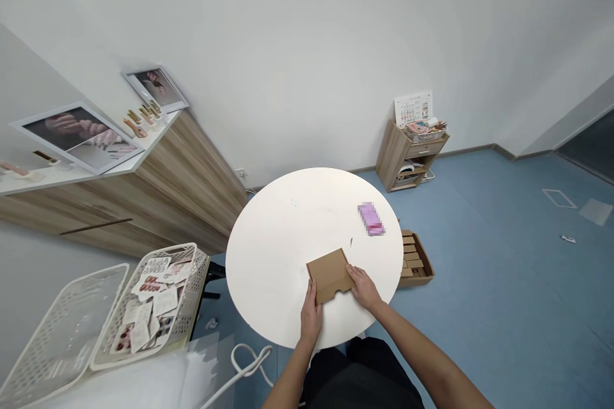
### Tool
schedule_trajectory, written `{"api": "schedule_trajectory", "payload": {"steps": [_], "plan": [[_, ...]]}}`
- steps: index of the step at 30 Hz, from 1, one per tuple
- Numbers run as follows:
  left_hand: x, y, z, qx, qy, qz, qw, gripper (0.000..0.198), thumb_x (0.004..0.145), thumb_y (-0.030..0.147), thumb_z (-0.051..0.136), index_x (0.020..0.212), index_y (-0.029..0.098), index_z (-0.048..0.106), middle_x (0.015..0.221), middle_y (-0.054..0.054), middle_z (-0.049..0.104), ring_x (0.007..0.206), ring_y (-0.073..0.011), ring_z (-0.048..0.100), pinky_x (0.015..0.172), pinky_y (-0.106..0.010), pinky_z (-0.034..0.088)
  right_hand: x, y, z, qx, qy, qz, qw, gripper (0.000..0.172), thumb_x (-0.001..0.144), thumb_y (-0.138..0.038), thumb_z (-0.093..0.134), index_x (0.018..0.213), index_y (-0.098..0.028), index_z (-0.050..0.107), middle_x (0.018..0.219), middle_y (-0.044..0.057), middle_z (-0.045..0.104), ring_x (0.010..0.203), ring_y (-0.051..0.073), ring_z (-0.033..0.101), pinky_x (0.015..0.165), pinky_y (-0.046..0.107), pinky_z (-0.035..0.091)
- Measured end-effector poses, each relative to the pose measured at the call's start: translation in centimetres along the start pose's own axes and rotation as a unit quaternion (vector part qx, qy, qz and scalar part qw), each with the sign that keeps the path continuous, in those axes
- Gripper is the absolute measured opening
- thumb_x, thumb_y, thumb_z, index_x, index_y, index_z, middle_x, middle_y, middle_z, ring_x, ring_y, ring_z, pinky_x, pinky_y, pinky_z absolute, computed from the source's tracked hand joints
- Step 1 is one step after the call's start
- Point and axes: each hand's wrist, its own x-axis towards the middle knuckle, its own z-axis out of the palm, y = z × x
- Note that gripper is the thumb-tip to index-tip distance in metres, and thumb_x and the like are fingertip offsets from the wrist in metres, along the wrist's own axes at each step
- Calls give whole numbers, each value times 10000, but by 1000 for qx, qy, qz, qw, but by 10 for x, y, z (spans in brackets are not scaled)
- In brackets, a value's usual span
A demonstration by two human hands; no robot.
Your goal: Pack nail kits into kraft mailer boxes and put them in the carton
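A flat brown cardboard box (330,275) lies near the front edge of a round white table (283,236). My left hand (311,317) grips its near left edge, thumb on top. On the box's right edge rests my right hand (364,287), its fingers curled over the cardboard. Farther back on the right of the table sits a small pink object (371,218), blurred.
A cardboard carton (416,258) of stacked brown boxes stands on the blue floor to the table's right. Two white baskets (158,297) at the left hold printed cards. A wooden counter (158,185) runs along the left wall; a small wooden shelf (407,153) stands at the back.
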Motion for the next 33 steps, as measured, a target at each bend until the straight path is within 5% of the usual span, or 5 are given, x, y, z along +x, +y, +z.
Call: {"api": "schedule_trajectory", "payload": {"steps": [6,13,22,26,33], "plan": [[-15,14,-10,-36,23,-27,999,610,874,206,439,1478,241,365,1565,-31,317,1431,-220,301,1177,-393,291,-13,-14,-21,40,-34,24,998,767,717,-80,417,1473,-207,382,1472,82,469,1358,241,411,1167,509,220],[-3,51,-42,-38,28,-80,996,549,947,435,395,1445,206,425,1404,-95,546,1276,-250,529,979,-370,497,-3,-47,-57,109,-32,44,993,586,932,-229,277,1517,-274,267,1458,44,485,1331,198,440,1181,513,119],[44,83,-57,67,66,-123,988,332,956,369,359,1194,204,520,1070,-114,710,981,-257,671,795,-354,494,34,-57,-65,137,-22,148,979,549,985,-426,228,1497,-257,338,1106,66,698,1028,238,641,923,352,430],[66,91,-65,113,51,-153,980,183,956,387,364,940,239,472,748,-33,666,724,-232,648,655,-307,433,59,-52,-73,166,-34,148,974,502,958,-441,331,1362,-231,544,1197,86,675,1172,236,577,976,322,404],[87,93,-74,116,22,-140,983,210,956,357,395,775,252,404,681,14,605,676,-179,613,641,-274,426,81,-48,-100,279,-148,171,933,421,838,-548,538,1054,-233,716,1149,68,697,1090,254,604,890,382,461]]}}
